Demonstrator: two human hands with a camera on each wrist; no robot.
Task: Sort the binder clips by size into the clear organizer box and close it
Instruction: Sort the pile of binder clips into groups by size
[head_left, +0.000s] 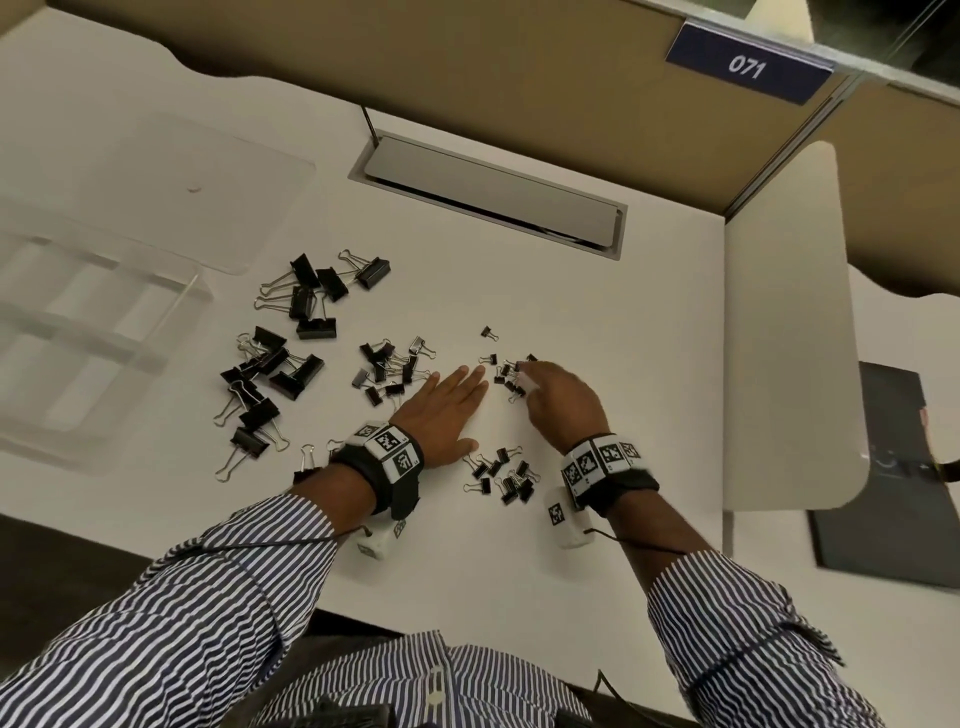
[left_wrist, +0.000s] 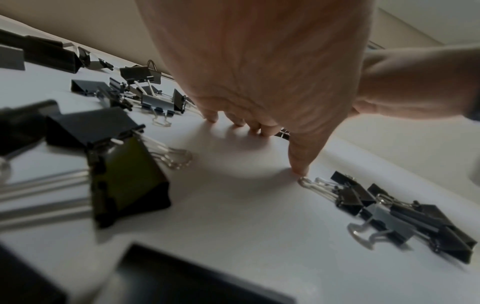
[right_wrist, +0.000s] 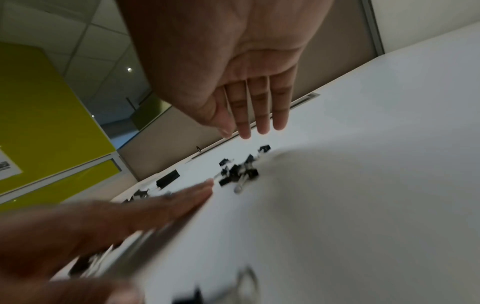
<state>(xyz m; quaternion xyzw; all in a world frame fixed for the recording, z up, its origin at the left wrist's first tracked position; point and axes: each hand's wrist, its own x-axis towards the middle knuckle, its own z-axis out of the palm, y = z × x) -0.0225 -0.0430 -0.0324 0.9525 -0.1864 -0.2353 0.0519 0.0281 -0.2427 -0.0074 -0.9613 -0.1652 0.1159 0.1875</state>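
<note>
The left hand (head_left: 441, 410) lies flat on the desk (head_left: 597, 322), fingers straight. The right hand (head_left: 561, 400) hovers with fingers straight over small clips (head_left: 511, 376), holding nothing. The box (head_left: 78, 332) stands open at far left.

sign (head_left: 748, 65) — blue plate on partition top | text — "071" in white
</note>
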